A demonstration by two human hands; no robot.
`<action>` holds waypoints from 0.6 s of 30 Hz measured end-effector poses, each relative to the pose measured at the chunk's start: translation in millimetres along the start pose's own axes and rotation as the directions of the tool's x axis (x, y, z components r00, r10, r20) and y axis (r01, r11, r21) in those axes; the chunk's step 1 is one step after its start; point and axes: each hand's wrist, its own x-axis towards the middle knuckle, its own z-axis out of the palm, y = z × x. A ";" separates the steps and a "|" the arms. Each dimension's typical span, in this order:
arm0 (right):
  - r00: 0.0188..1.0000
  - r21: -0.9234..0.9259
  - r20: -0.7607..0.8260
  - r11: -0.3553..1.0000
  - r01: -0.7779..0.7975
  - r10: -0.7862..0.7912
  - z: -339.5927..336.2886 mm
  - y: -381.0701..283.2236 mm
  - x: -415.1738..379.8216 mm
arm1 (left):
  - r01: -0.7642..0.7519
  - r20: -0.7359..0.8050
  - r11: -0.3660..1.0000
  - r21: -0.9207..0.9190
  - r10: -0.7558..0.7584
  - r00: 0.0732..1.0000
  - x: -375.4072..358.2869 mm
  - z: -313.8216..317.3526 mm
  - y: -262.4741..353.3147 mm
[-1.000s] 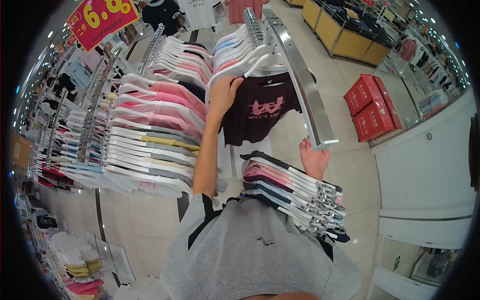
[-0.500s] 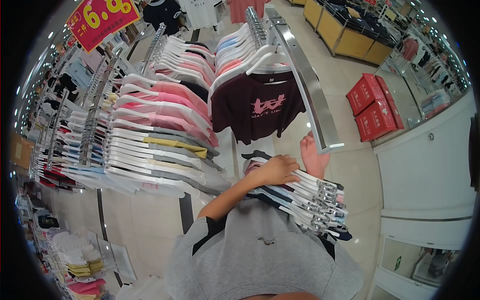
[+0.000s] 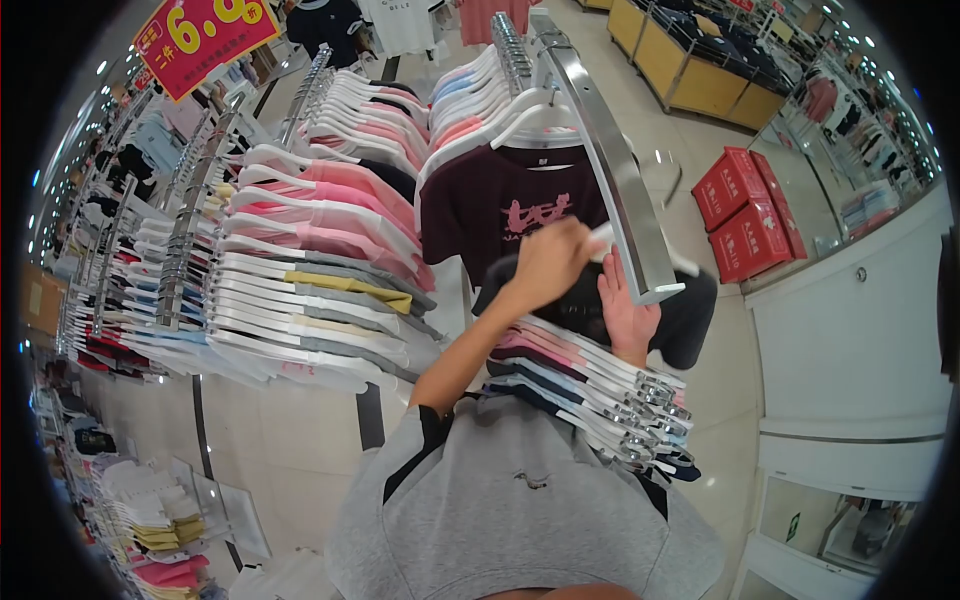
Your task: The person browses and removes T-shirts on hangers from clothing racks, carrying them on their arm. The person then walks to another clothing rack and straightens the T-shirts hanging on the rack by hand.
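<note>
My left hand (image 3: 555, 262) is closed on a white hanger (image 3: 602, 240), partly hidden by the rail end. From this hanger a black shirt (image 3: 690, 318) spreads out on both sides of my hands. My right hand (image 3: 630, 318) is raised, palm showing and fingers extended, beside the hanger and just below the rail. A thick stack of clothes on white hangers (image 3: 560, 375) lies across my right forearm, with its metal hooks (image 3: 650, 410) bunched at the right. Behind my left hand, a maroon shirt with a pink print (image 3: 490, 200) hangs facing me.
A metal display rail (image 3: 610, 160) juts toward me above my right hand. Rows of pink, grey and white clothes (image 3: 320, 230) hang at the left. Red boxes (image 3: 740, 215) stand on the floor at the right, near a white cabinet (image 3: 850, 330). A red sign (image 3: 205, 45) is at the upper left.
My left hand has risen from the hanger stack to the rail end, now gripping a hanger. The black shirt has come up and spread out in front of the maroon one.
</note>
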 end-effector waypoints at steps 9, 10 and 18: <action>0.932 -0.104 0.329 0.986 -0.127 0.155 3.4 0.9 1.9 | 0.010 -0.190 0.994 0.106 0.010 0.982 62.2 -61.5 -27.2; 0.932 -0.104 0.329 0.986 -0.127 0.155 3.0 0.3 1.7 | 0.011 -0.190 0.994 0.106 0.010 0.982 62.2 -62.6 -33.2; 0.959 -0.133 0.242 0.984 -0.118 0.147 -3.2 -2.2 2.6 | 0.017 -0.142 0.982 0.190 0.011 0.990 65.9 -58.4 -76.5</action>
